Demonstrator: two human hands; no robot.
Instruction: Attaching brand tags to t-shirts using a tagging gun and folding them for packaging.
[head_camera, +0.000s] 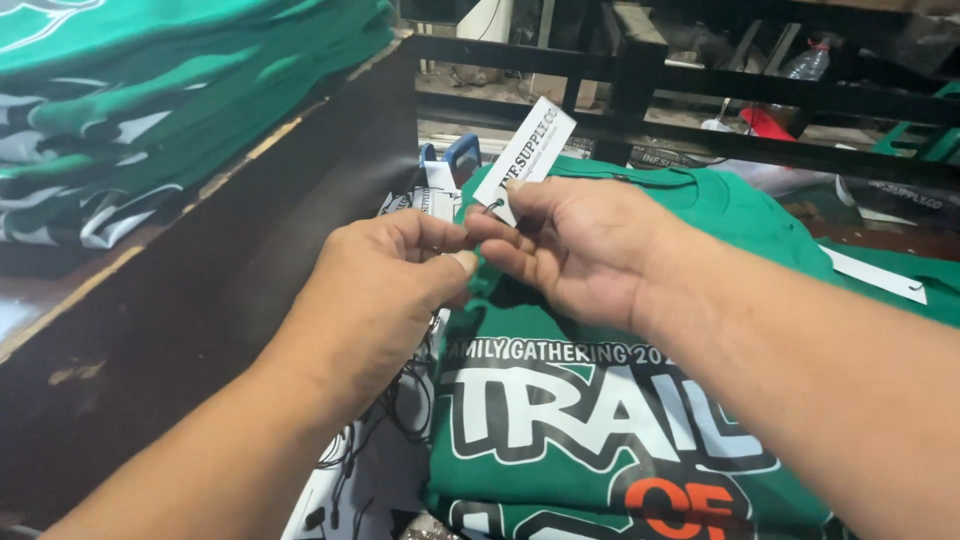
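Observation:
My right hand (585, 250) pinches the lower end of a white paper hang tag (538, 150) that sticks up and to the right. My left hand (385, 290) meets it at the fingertips, thumb and forefinger closed on the tag's thin black string near the hole. Both hands hover over the collar of a folded green t-shirt (590, 440) with white and orange print, which lies on top of a stack.
A shelf at the left holds a pile of folded green shirts (150, 90) behind a dark wooden board (250, 260). Loose white tags with black strings (370, 460) lie between board and shirt. A black metal rail (700, 85) crosses behind. Another tagged green shirt (900, 280) lies right.

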